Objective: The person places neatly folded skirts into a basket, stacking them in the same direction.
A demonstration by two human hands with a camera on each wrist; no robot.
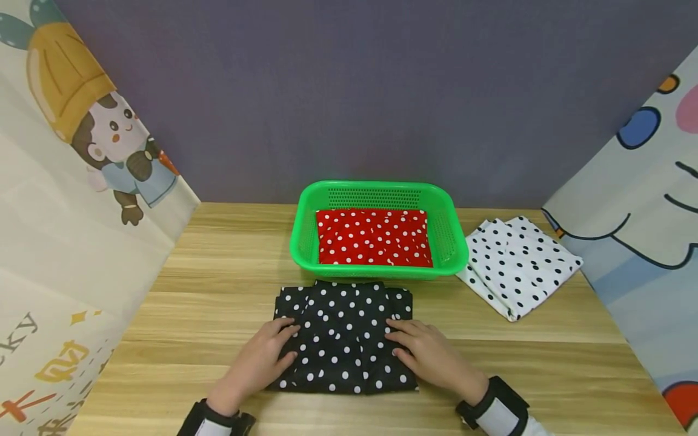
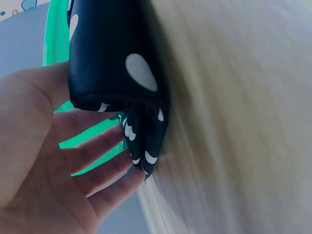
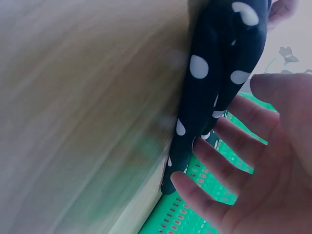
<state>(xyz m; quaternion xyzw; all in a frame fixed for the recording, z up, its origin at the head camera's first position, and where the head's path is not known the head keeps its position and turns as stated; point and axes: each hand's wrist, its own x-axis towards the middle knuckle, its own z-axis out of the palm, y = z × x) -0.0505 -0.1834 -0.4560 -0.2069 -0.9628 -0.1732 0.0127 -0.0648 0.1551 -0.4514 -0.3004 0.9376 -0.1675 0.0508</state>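
Observation:
Folded black cloth with white dots (image 1: 338, 339) lies on the table in front of the person. My left hand (image 1: 264, 356) rests at its left side, fingers spread and touching the top and edge. On the opposite side my right hand (image 1: 431, 354) touches the cloth's right edge with its fingers extended. The left wrist view shows the left hand (image 2: 53, 146) with fingertips against the folded side of the black cloth (image 2: 112, 58). In the right wrist view, the right hand (image 3: 253, 151) has its fingertips along the other side of the black cloth (image 3: 209, 73).
Behind the black cloth stands a green plastic basket (image 1: 376, 272) holding a folded red cloth with white dots (image 1: 373, 239). To its right lies a folded white cloth with black dots (image 1: 520, 263), touching or very near the basket. Printed panels flank the wooden table (image 1: 218, 290).

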